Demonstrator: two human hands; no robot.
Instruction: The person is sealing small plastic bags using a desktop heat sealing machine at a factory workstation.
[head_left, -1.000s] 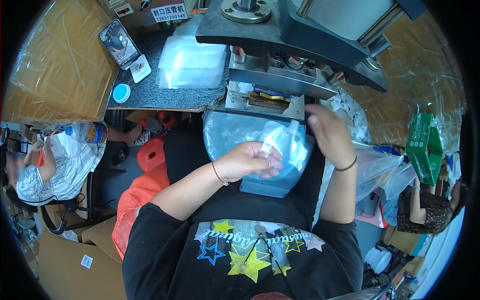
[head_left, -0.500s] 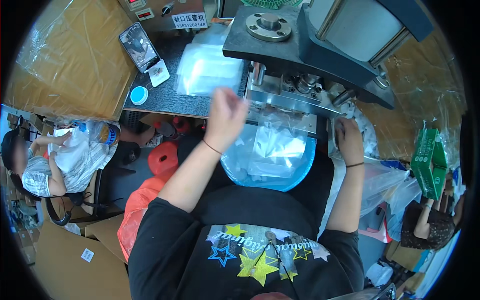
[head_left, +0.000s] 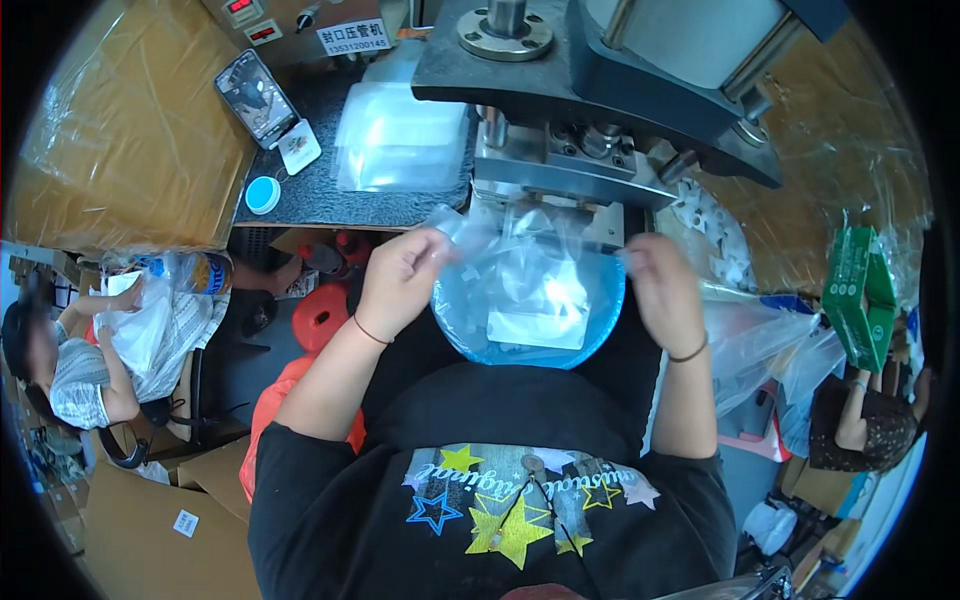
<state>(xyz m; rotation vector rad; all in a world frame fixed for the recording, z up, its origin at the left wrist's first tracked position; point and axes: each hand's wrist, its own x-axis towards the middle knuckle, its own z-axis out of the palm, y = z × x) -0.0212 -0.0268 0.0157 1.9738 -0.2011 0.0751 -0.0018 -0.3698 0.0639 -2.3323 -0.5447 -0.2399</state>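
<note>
My left hand [head_left: 403, 280] is closed in a pinch on a clear plastic bag [head_left: 455, 226], just off the left front of the press machine [head_left: 545, 166]. My right hand [head_left: 665, 298] hovers beside the right rim of the blue basin [head_left: 612, 325]. Motion smears its fingers, so whether they hold anything does not show. Another clear plastic bag [head_left: 545, 290] hangs from the press jaw down over the basin. Several flat clear bags lie in a stack [head_left: 400, 140] on the dark worktop, left of the press.
A phone [head_left: 257, 98] leans on a white stand, near a blue-lidded round tub [head_left: 263, 195]. Small white pieces [head_left: 715, 235] are heaped right of the press. A large carton [head_left: 120, 130] bounds the left, a green box [head_left: 855, 300] the right. Other people sit at both sides.
My left hand has come down and left from the press front, with a clear bag now visible in it. My right hand has moved left and nearer, from the press's right end to the basin's edge.
</note>
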